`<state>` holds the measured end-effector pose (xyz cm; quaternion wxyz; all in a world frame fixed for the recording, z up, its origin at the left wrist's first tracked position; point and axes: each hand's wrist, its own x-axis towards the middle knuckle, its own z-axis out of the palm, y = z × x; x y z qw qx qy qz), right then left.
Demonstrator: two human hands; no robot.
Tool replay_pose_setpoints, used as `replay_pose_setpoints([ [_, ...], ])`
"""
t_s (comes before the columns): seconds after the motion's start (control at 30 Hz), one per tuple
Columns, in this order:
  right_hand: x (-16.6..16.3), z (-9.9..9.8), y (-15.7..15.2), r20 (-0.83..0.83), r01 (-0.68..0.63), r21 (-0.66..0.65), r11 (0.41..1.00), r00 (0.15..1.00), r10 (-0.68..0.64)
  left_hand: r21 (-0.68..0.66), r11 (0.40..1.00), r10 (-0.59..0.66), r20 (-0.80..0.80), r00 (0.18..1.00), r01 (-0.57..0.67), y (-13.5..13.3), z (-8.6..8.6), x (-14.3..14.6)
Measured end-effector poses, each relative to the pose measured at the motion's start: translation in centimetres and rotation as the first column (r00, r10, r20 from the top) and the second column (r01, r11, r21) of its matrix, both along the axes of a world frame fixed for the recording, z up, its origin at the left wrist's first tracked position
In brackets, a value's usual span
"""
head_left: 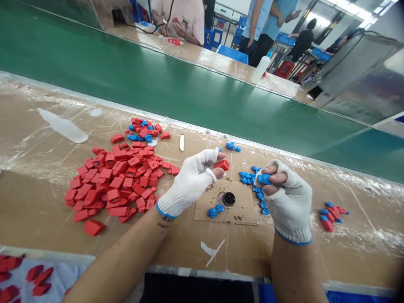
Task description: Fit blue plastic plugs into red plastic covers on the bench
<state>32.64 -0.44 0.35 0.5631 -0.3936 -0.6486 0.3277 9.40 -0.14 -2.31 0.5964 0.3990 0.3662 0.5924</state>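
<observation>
Above the middle of the surface (pixel 176 252), L hand (pixel 198 172) has its grip clamped on a red piece (pixel 222 164), one end hidden by thumb & fingers; R hand (pixel 288 198) has its grip clamped on a blue piece (pixel 264 179), partly covered by fingertips, exact shape hard to make out. Forearms cut off at bottom edge; person (pixel 189 17) opp. cut off at top; loose red parts (pixel 42 277), lower L, also cropped. Gloves: white knit w/ blue cuff edging, fingertips bare. Red piece = blocky, w/ dark slot in its end. Below & betw. hands: corrugated cardboard (pixel 202 212), brown-spotted, carrying a round pot (pixel 229 198), very dark inside (contents can't tell). Big red heap (pixel 116 181) to L; blue cluster (pixel 248 177) just beside R hand, partly behind it; red-&-blue pcs (pixel 330 215) farther R. Green belt (pixel 189 97) runs behind, bottle (pixel 261 69) beyond.
</observation>
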Motion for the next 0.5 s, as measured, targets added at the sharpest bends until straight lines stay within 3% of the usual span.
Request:
replay_pose_setpoints([
  [0.33,-0.3,-1.0,-1.1,-0.106,-0.094,0.015,0.995,0.99,0.095,0.154,0.969,-0.188,-0.048,0.981,0.194,-1.2,0.7,0.8],
  [0.5,-1.2,-0.7,-1.4,0.009,-0.096,0.065,0.993,0.995,0.095,0.163,0.955,-0.244,-0.037,0.969,0.247,-1.5,0.2,1.1],
])
